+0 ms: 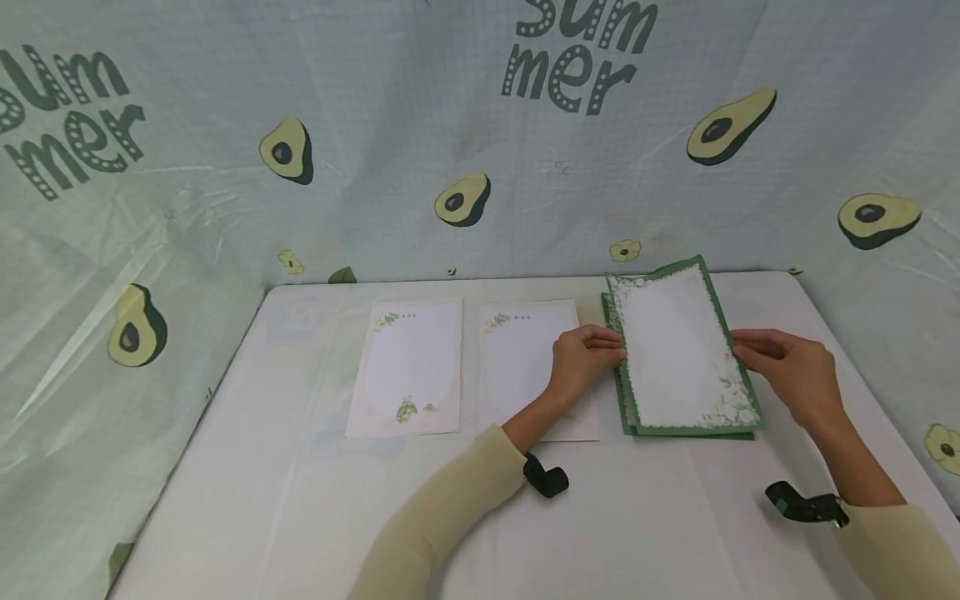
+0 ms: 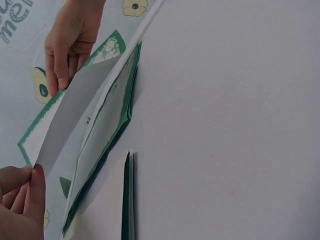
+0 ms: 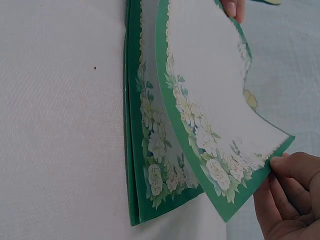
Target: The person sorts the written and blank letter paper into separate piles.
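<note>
Between both hands is a sheet of paper [image 1: 671, 350] with a green border and white flowers printed along its edges. My left hand [image 1: 587, 360] pinches its left edge, thumb against fingers, as the left wrist view shows [image 2: 22, 200]. On the opposite edge my right hand [image 1: 791, 371] pinches the sheet, thumb on top in the right wrist view [image 3: 292, 192]. The held sheet bends and is raised off a stack of matching green-bordered sheets [image 3: 150, 205] beneath it. Most of that stack is hidden from the head view.
Left of the stack, two pale sheets with small green leaf prints [image 1: 412, 367] lie side by side; my left forearm crosses the nearer one [image 1: 525, 358]. A white cloth covers the table [image 1: 262, 500]. Behind it hangs an avocado-print curtain [image 1: 375, 125].
</note>
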{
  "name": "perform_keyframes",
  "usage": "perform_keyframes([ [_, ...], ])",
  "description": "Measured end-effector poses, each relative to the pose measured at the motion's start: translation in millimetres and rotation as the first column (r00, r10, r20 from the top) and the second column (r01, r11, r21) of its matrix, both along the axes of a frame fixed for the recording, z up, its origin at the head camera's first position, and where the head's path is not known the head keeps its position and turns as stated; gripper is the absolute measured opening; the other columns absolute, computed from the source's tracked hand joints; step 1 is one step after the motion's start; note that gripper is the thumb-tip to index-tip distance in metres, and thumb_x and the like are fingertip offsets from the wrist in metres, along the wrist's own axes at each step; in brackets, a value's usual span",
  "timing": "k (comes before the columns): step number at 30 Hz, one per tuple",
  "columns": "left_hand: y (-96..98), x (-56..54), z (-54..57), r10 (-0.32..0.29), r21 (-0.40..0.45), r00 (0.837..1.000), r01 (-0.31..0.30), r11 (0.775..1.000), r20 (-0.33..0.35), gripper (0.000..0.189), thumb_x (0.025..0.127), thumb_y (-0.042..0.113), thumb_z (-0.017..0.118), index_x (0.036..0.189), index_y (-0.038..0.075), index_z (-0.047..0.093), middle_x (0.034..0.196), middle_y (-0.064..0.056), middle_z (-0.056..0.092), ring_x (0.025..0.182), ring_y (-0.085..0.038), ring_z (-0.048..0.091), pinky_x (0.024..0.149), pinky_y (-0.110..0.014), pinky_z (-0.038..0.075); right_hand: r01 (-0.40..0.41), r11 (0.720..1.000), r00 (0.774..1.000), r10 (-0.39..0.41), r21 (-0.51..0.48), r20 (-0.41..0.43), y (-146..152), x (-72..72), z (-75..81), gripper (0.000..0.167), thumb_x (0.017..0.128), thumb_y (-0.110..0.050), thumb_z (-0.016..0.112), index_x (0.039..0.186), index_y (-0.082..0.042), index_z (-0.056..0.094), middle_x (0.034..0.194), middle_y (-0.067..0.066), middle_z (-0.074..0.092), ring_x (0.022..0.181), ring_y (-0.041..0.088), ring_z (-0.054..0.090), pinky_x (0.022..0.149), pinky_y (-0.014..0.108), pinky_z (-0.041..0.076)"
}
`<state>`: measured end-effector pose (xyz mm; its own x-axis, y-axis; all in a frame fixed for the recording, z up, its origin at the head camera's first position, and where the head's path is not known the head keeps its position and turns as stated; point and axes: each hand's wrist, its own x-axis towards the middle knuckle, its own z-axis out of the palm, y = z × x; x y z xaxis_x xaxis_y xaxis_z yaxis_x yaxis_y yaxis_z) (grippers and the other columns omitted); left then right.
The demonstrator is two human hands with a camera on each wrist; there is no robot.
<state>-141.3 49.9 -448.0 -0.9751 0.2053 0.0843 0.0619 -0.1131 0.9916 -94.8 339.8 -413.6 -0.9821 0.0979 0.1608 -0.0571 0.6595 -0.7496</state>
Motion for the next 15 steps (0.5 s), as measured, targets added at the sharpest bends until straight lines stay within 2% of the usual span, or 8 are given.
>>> perform_keyframes([
  [6,4.6,-4.0,-3.3,0.028,-0.033,1.0,-0.029,0.999,-0.013,0.016,0.085,-0.004,0.079,0.101,-0.003,0.076,0.092,-0.014,0.077,0.077,-0.011,0.074,0.072,-0.023,0.062,0.004,1.0,1.0,-0.004,0.004,0.024,3.3,0.1,-6.6,0.043,0.099,-0.03,0.069,0.127,0.002,0.069,0.097,-0.014,0.074,0.08,-0.019,0.058,0.064,0.008,0.049],
  [15,6.9,-9.7,-5.7,0.046,-0.048,0.999,-0.046,0.998,-0.007,0.018,0.084,-0.006,0.079,0.102,-0.004,0.076,0.094,-0.015,0.077,0.078,-0.007,0.073,0.072,-0.022,0.062,0.005,1.0,1.0,-0.004,-0.009,0.029,5.4,-3.8,-11.8,0.041,0.099,-0.027,0.07,0.128,0.003,0.068,0.099,-0.012,0.074,0.081,-0.019,0.058,0.064,0.007,0.05],
])
